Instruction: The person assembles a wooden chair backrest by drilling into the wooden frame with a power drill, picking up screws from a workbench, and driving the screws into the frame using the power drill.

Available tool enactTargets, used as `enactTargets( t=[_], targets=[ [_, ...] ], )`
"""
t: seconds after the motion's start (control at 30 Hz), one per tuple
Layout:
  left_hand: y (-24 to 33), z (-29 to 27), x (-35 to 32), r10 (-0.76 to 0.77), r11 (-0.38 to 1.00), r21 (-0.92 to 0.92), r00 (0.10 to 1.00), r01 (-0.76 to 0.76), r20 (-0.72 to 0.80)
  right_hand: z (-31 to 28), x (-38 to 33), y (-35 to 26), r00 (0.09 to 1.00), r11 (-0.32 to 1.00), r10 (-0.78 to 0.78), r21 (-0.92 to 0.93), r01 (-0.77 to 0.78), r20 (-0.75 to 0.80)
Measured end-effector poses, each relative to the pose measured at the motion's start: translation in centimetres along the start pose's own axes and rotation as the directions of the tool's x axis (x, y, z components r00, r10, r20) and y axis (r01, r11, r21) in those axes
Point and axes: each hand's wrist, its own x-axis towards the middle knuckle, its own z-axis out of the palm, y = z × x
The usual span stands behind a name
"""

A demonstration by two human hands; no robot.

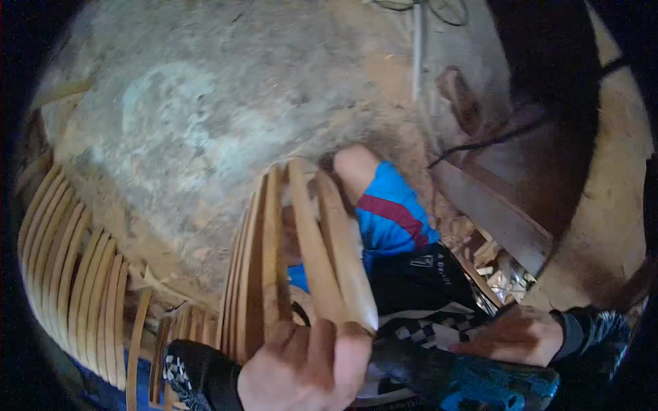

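My left hand [308, 366] is closed over the near ends of curved wooden slats [310, 240], its knuckles facing up. The slats fan out away from me, some close together and others with gaps between them. At the lower right, my right hand [514, 335] is closed at a blue and black power tool [486, 383], the thumb side along its top. The tool lies across my lap, and its working end is hidden. My right fingers are partly hidden behind its body.
Many curved wooden strips [68, 274] stand in a row at the left. A worn, dusty floor [205, 103] spreads ahead. To the right lie a board [493, 212], a dark cable [493, 140] and wood scraps [507, 277]. My knee in blue shorts [394, 212] is beside the slats.
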Motion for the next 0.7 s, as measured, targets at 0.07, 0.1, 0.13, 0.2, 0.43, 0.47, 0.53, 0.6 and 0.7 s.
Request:
enactTargets(
  t=[0.07, 0.1, 0.13, 0.2, 0.43, 0.47, 0.53, 0.6, 0.7],
  targets=[
    [0.0, 0.1, -0.3, 0.06, 0.995, -0.081, 0.998, -0.059, 0.012, -0.4, 0.0, 0.3, 0.997, 0.998, 0.067, 0.002, -0.067, 0.036],
    [0.1, 0.0, -0.3, 0.061, 0.995, -0.081, 0.998, -0.059, 0.021, -0.5, 0.0, 0.5, 0.999, 0.999, 0.043, -0.019, -0.043, 0.028],
    [-0.5, 0.0, -0.5, -0.042, 0.992, -0.111, 0.995, 0.051, 0.086, -0.1, 1.0, 2.6, 0.999, 1.0, -0.017, 0.018, 0.016, 0.032],
    [-0.9, 0.0, -0.6, -0.101, 0.98, -0.158, 0.987, 0.12, 0.126, 0.6, 1.3, 3.3, 0.998, 0.997, -0.022, 0.07, 0.026, -0.055],
    [-0.1, 0.0, -0.5, -0.144, 0.98, -0.115, 0.978, 0.162, 0.149, 2.3, 0.3, 2.7, 0.998, 0.999, 0.001, 0.032, 0.002, -0.07],
    [-0.2, 0.0, -0.4, -0.14, 0.981, -0.116, 0.981, 0.156, 0.134, 2.6, 0.2, 2.5, 0.996, 0.997, 0.056, 0.059, -0.052, -0.064],
    [-0.5, 0.1, -0.5, -0.089, 0.99, -0.094, 0.989, 0.101, 0.117, 4.3, -0.4, 3.4, 0.989, 0.999, 0.011, 0.035, -0.006, -0.146],
    [-0.5, 0.1, -0.7, -0.058, 0.996, -0.053, 0.991, 0.065, 0.125, 5.2, -0.4, 4.6, 0.973, 0.997, -0.058, 0.031, 0.066, -0.225],
    [0.3, 0.1, -0.9, -0.157, 0.988, 0.025, 0.984, 0.155, 0.089, 6.0, -0.5, 5.9, 0.97, 0.992, -0.063, 0.093, 0.087, -0.236]
  ],
)
